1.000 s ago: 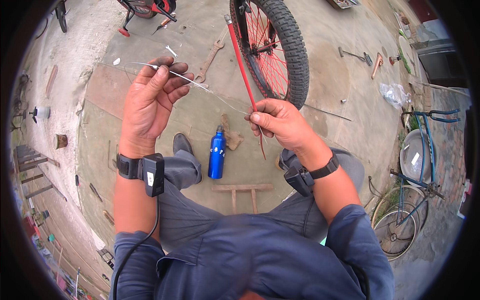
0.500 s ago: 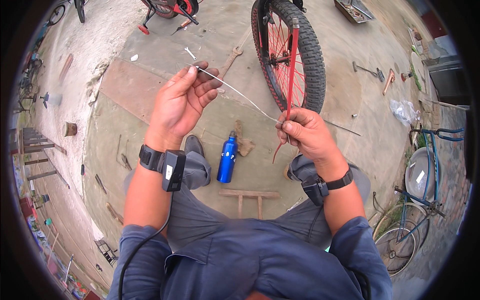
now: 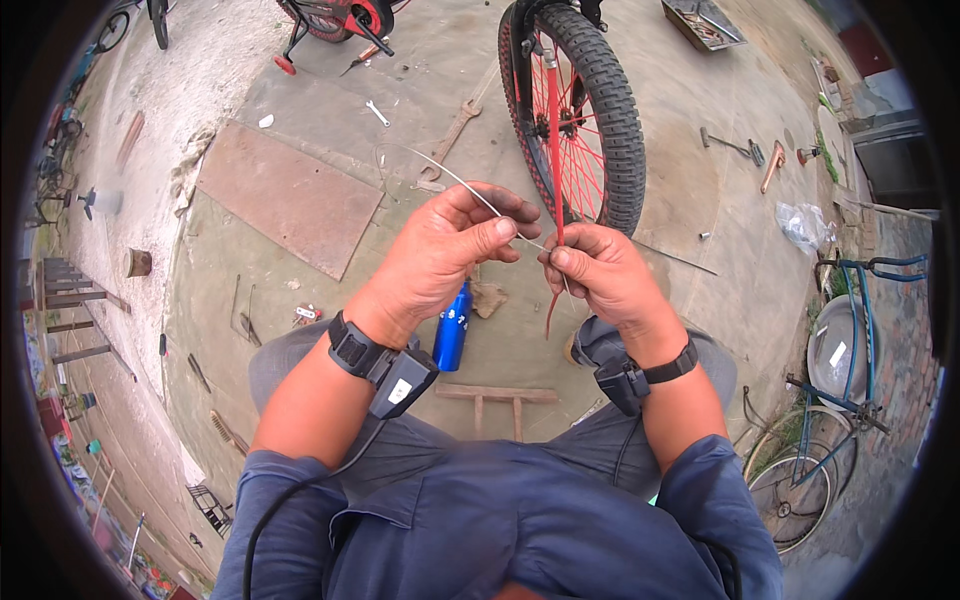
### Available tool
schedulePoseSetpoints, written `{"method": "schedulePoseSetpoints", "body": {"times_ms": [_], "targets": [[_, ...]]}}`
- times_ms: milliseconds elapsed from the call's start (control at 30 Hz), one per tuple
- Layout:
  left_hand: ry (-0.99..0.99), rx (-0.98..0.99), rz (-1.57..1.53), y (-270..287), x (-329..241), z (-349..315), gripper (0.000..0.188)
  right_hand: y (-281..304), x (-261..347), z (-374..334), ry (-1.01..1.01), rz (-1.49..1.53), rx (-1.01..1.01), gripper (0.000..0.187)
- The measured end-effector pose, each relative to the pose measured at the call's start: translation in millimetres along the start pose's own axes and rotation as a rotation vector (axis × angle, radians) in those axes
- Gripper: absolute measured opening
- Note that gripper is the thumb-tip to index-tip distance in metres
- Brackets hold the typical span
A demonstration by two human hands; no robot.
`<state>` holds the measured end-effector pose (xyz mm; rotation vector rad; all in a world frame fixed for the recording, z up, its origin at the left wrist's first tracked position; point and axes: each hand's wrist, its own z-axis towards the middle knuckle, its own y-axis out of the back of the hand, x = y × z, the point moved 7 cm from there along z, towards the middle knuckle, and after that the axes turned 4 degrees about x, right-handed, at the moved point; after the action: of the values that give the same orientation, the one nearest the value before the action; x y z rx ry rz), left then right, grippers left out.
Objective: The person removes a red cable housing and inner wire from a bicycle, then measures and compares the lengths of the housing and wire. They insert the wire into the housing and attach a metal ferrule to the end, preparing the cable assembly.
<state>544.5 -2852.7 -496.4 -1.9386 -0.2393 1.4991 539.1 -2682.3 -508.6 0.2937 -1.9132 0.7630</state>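
My left hand pinches a thin silver wire between thumb and forefinger. The wire's free end curves up past the fingers, away from me. Close beside it, my right hand is closed on a red brake cable housing. This red housing stands up in front of the bicycle wheel, with a metal piece at its top, and its lower end hangs below my fingers. The silver wire reaches to the right fingertips; whether it enters the housing is hidden. Below my left wrist a blue bottle is partly covered.
A wrench and a small spanner lie ahead on the ground, beside a rusty flat plate. Hammer-like tools and a clear plastic bag lie at right, near a blue bicycle frame. A wooden piece lies between my legs.
My left hand has moved right and down along the wire, close to my right hand. The red housing has shifted slightly left with my right hand. The bottle is now partly hidden.
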Motion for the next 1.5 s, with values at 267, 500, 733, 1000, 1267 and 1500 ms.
{"method": "schedulePoseSetpoints", "body": {"times_ms": [267,500,733,1000,1267,1500], "targets": [[-0.045,0.006,0.015,-16,20,2,0.017,-1,-5,1,-0.041,0.017,-0.007,0.023],[-0.157,-0.165,0.087,19,-27,2,0.014,4,0,1,-0.001,-0.143,-0.139,0.025],[-0.546,-0.391,0.327,51,-122,-24,0.014,9,-5,3,-0.023,-0.324,-0.145,0.026],[-0.692,-0.519,0.662,52,-151,-45,0.013,9,-7,6,-0.065,-0.509,-0.164,0.023],[-0.722,-0.557,0.769,51,-154,-47,0.011,-2,-7,5,-0.093,-0.576,-0.121,0.022],[-0.707,-0.551,0.796,49,-152,-46,0.011,-3,-7,6,-0.096,-0.57,-0.12,0.023]]}}
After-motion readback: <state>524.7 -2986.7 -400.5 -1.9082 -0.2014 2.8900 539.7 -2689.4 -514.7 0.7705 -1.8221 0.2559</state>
